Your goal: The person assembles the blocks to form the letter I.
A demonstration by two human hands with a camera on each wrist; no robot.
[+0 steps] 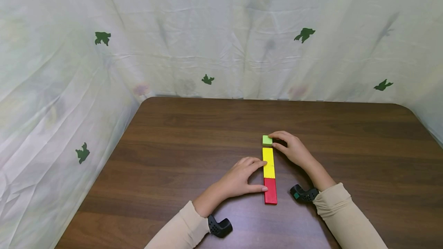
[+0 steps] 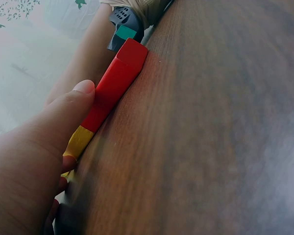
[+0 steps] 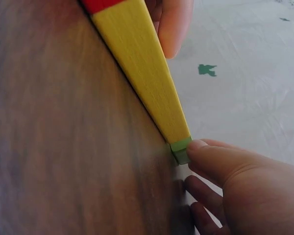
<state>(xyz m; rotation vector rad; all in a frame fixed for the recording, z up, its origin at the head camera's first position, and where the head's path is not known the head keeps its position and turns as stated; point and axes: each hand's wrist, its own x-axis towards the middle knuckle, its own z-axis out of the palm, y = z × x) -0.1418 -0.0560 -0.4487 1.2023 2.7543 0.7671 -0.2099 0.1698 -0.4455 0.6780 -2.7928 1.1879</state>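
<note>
A red block [image 1: 270, 191], a longer yellow block [image 1: 268, 163] and a small light green block [image 1: 267, 140] lie in a line on the table. The red and yellow ones meet end to end; a narrow gap parts yellow from green in the head view. My left hand [image 1: 238, 178] rests along the left side, thumb touching the red block and index finger touching the yellow one. At the far end my right hand [image 1: 294, 151] holds the green block at its right side, between thumb and index finger. In the right wrist view its other fingers are spread below.
The brown wooden table [image 1: 166, 137] has rounded far corners. Behind and to the left hangs a pale curtain [image 1: 221, 30] with green leaf-like shapes. Black wrist devices [image 1: 220, 227] sit at both sleeve cuffs, close to the tabletop.
</note>
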